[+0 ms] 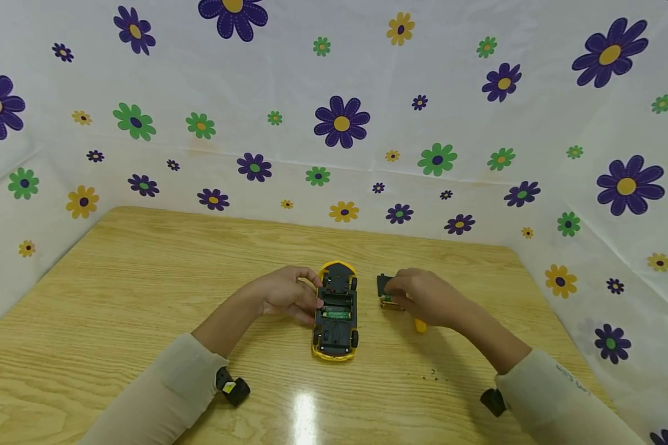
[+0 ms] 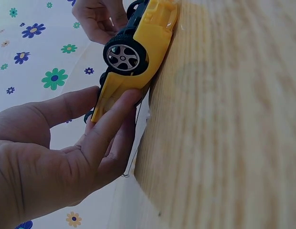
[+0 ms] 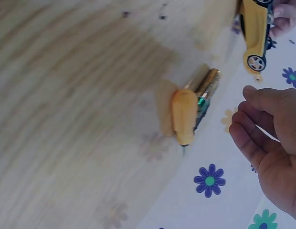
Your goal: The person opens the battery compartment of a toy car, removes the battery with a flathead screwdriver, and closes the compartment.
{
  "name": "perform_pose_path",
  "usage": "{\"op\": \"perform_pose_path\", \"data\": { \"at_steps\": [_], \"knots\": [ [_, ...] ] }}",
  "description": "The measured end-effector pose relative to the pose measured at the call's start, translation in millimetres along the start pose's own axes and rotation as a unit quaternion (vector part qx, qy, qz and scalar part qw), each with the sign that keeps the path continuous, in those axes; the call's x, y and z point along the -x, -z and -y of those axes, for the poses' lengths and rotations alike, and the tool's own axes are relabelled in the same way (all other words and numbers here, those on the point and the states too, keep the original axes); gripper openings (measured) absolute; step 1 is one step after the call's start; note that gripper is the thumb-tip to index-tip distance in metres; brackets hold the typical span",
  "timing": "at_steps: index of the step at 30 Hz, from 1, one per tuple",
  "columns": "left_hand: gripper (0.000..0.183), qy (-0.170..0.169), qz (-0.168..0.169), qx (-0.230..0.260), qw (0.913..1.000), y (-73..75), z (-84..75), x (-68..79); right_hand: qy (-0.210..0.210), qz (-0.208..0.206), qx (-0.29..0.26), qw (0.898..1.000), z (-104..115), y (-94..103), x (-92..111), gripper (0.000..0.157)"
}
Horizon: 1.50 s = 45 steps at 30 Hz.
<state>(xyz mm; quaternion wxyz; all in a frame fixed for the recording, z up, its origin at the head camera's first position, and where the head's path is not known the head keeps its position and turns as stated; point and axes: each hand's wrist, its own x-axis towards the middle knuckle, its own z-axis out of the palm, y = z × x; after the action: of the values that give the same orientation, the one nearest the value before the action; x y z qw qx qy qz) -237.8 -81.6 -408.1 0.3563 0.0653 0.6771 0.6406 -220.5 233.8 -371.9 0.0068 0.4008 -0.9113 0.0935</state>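
Observation:
A yellow toy car [image 1: 336,342] lies upside down on the table, its black underside facing up. One green battery [image 1: 336,314] sits in its uncovered battery compartment. My left hand [image 1: 289,293] holds the car's left side, thumb at the underside edge and fingers along the yellow body [image 2: 155,43]. Over loose batteries [image 1: 388,303] and a small black cover [image 1: 385,285] to the car's right hovers my right hand [image 1: 428,298]. Its fingers are loosely bent, with nothing visible between them in the right wrist view. A screwdriver with an orange handle [image 3: 185,114] lies beside the batteries.
Several tiny dark pieces [image 1: 433,373], perhaps screws, lie on the wooden table [image 1: 161,266] near the right forearm. A white flower-patterned cloth [image 1: 289,80] stands behind the table and along its sides.

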Motion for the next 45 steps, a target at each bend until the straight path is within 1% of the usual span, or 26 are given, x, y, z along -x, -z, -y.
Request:
{"op": "perform_pose_path", "data": {
  "at_steps": [3,9,16,22,28,37,45],
  "knots": [
    [0.035,0.000,0.000,-0.001,1.0000,0.4,0.0,-0.4,0.008,-0.006,-0.004,1.000,3,4.5,-4,0.014],
    [0.035,0.001,0.002,-0.002,1.0000,0.3,-0.7,0.9,0.004,-0.006,-0.020,1.000,15,9.9,-15,0.015],
    [0.033,0.003,0.001,-0.002,1.0000,0.7,-0.2,1.6,0.023,0.010,-0.018,1.000,31,7.6,-29,0.018],
    [0.033,0.003,0.002,0.001,1.0000,0.6,-0.7,1.2,0.034,0.019,-0.022,0.999,43,4.2,-38,0.016],
    [0.035,0.003,0.004,-0.001,1.0000,0.4,-1.2,1.0,0.041,0.034,-0.023,0.998,51,1.1,-42,0.017],
    [0.036,0.001,0.006,-0.003,1.0000,0.4,-1.7,0.0,0.046,0.055,-0.045,0.996,61,-1.6,-46,0.016],
    [0.036,0.004,0.004,-0.001,1.0000,0.9,-0.5,-1.1,0.051,0.061,-0.063,0.995,67,-8.8,-50,0.020]
  ]
}}
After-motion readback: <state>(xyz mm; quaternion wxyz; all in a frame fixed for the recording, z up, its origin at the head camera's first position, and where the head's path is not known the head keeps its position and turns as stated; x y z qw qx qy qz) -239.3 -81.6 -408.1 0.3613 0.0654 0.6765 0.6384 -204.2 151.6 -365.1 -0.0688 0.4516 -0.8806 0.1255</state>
